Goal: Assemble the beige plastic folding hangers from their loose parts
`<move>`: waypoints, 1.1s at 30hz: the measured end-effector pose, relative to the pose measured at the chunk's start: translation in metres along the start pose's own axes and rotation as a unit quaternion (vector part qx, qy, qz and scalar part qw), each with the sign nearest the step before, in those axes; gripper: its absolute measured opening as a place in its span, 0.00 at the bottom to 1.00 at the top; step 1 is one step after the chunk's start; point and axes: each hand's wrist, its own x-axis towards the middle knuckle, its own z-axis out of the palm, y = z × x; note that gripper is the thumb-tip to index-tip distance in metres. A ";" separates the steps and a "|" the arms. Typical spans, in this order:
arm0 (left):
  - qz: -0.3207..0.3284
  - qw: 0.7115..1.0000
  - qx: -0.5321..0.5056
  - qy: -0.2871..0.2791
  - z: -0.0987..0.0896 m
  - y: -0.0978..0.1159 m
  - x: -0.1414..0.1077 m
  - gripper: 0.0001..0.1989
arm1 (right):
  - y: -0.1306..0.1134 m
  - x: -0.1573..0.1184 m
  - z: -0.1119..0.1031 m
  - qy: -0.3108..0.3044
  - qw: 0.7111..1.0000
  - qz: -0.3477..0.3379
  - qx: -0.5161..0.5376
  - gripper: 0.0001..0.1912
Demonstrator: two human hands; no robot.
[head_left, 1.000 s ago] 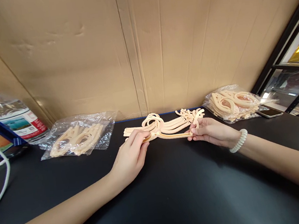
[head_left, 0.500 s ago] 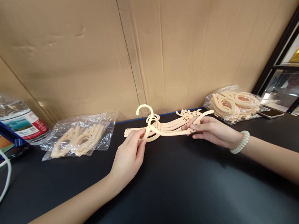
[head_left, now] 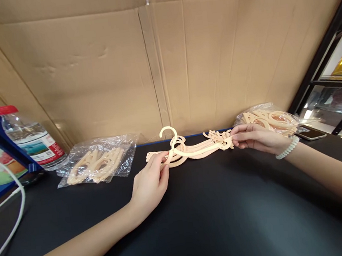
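A cream plastic folding clothes hanger (head_left: 192, 152) is held just above the black table, its hook curving upward. My left hand (head_left: 152, 180) pinches it below the hook, on the left arm. At the outer end of its right arm, my right hand (head_left: 255, 137) has its fingers closed on the tip. Directly behind lie more hangers (head_left: 204, 144), stacked and partly hidden by the held one. A small heap of cream hanger pieces (head_left: 217, 135) lies behind the right arm.
On the left, a clear plastic bag (head_left: 97, 162) contains more hangers, beside a red-capped bottle (head_left: 35, 140) and a white cable (head_left: 20, 208). To the right sit another bag of hangers (head_left: 268, 120) and a phone (head_left: 311, 133). A cardboard wall (head_left: 105, 78) stands behind the table (head_left: 196, 228).
My right hand has moved outward to the arm's end. The hanger's right end piece, which stuck up at an angle before, now lies in line with the arm. The view has shifted slightly.
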 end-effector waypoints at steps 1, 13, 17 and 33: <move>0.000 1.000 0.006 -0.005 -0.001 0.001 0.000 0.15 | -0.001 -0.001 -0.001 -0.017 0.999 0.013 -0.024 0.12; 0.163 0.975 0.140 -0.055 -0.013 0.020 -0.008 0.02 | -0.016 -0.006 -0.006 -0.201 0.940 0.030 -0.275 0.15; 0.179 0.966 0.163 -0.088 -0.013 0.022 -0.009 0.02 | -0.013 -0.005 -0.011 -0.218 0.925 0.035 -0.309 0.15; 0.128 0.955 0.198 -0.178 -0.037 0.034 -0.007 0.12 | -0.013 -0.008 0.012 -0.106 0.903 -0.063 -0.412 0.18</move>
